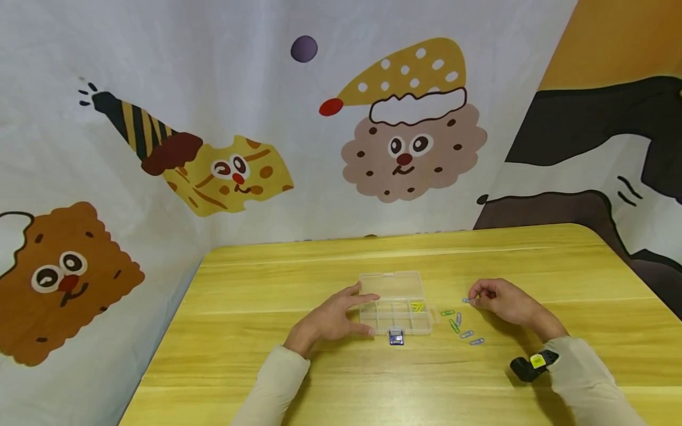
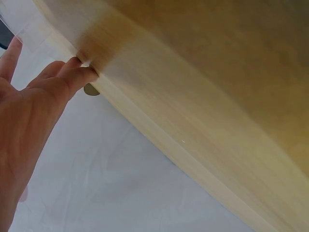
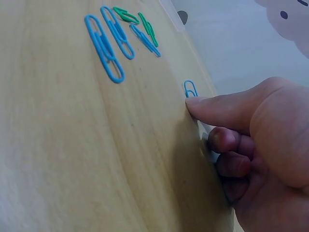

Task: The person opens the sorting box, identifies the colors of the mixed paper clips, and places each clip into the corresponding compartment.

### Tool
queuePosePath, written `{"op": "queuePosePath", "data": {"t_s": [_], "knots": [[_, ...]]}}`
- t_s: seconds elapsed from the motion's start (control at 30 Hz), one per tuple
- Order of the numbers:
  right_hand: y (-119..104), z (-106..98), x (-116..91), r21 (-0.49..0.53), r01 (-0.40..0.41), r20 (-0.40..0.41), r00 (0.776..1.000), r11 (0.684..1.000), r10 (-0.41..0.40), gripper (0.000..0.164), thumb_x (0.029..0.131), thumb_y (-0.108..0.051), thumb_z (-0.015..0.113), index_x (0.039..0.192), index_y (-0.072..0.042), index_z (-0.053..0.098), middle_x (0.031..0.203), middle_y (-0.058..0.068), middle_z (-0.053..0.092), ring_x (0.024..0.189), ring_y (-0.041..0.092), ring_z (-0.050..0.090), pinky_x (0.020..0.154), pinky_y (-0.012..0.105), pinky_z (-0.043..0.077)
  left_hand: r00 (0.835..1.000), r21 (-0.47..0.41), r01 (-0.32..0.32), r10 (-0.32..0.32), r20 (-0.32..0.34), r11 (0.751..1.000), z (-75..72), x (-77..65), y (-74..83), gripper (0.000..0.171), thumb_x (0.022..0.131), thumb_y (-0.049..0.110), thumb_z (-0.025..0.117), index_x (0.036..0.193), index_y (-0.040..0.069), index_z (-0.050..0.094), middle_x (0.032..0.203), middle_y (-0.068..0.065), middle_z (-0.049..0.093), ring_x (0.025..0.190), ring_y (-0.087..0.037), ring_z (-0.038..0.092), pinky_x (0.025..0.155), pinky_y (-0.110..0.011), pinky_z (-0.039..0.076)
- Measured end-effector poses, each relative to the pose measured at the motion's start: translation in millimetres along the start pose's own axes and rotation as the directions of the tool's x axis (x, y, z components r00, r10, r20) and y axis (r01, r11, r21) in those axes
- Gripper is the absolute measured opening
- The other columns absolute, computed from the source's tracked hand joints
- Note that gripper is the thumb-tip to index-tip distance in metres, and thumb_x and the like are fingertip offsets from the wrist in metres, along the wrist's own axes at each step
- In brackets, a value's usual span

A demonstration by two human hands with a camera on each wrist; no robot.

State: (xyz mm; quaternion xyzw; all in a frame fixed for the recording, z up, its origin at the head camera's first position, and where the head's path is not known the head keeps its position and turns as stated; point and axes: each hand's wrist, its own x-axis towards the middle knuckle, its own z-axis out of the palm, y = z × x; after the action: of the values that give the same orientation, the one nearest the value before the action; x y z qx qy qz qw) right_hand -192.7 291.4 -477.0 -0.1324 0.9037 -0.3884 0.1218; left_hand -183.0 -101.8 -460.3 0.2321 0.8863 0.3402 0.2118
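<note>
In the head view, my left hand [image 1: 333, 316] rests at the left end of a clear plastic compartment box [image 1: 369, 324], thumb at its front edge and straight forefinger across its middle. The box's lid lies open toward the back. Yellow paper clips [image 1: 418, 307] sit in a back right compartment. My right hand [image 1: 501, 300] is right of the box and pinches a blue paper clip [image 3: 189, 88] between thumb and forefinger, low over the table. Loose blue paper clips [image 1: 466, 334] and green paper clips [image 1: 454, 326] lie between that hand and the box.
A small blue piece [image 1: 396, 338] is at the box's front edge. Everything stands on a wood-grain table [image 1: 256, 278]. A white cloth with cartoon prints [image 1: 314, 177] hangs behind it. A black wrist camera [image 1: 528, 368] is on the right sleeve.
</note>
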Motion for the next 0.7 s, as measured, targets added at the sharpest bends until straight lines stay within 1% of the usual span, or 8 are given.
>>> {"op": "queuePosePath", "data": {"t_s": [0.17,0.4,0.7], "knots": [[-1.2,-0.1,0.6,-0.004,0.001,-0.001,1.000,1.000,-0.001,0.009,0.098,-0.008,0.060,0.092,-0.003,0.063,0.078,0.002,0.050,0.070,0.009,0.043,0.060,0.025,0.036,1.000,0.000,-0.001,0.001,-0.001,1.000,-1.4,0.0,-0.2,0.067,0.084,0.040,0.078,0.145,0.037,0.050,0.165,-0.007,0.019,0.150,-0.030,0.021,0.117,-0.054,0.027],[-2.8,0.6,0.5,0.001,0.001,-0.004,1.000,1.000,-0.001,0.005,0.098,-0.006,0.060,0.094,-0.004,0.063,0.079,0.002,0.051,0.071,0.009,0.043,0.060,0.025,0.036,1.000,0.008,-0.009,0.009,-0.004,1.000,-1.5,-0.5,-1.4,0.067,0.084,0.040,0.078,0.145,0.037,0.050,0.165,-0.009,0.020,0.149,-0.033,0.022,0.116,-0.056,0.027],[-0.3,-0.3,-0.7,-0.012,0.002,-0.002,1.000,1.000,-0.002,0.005,0.097,-0.005,0.061,0.093,-0.007,0.063,0.079,0.002,0.051,0.071,0.008,0.045,0.061,0.025,0.037,1.000,0.006,-0.002,0.002,-0.006,1.000,0.3,-0.6,-0.2,0.066,0.085,0.042,0.077,0.145,0.037,0.050,0.165,-0.007,0.020,0.150,-0.031,0.022,0.117,-0.054,0.026]]}}
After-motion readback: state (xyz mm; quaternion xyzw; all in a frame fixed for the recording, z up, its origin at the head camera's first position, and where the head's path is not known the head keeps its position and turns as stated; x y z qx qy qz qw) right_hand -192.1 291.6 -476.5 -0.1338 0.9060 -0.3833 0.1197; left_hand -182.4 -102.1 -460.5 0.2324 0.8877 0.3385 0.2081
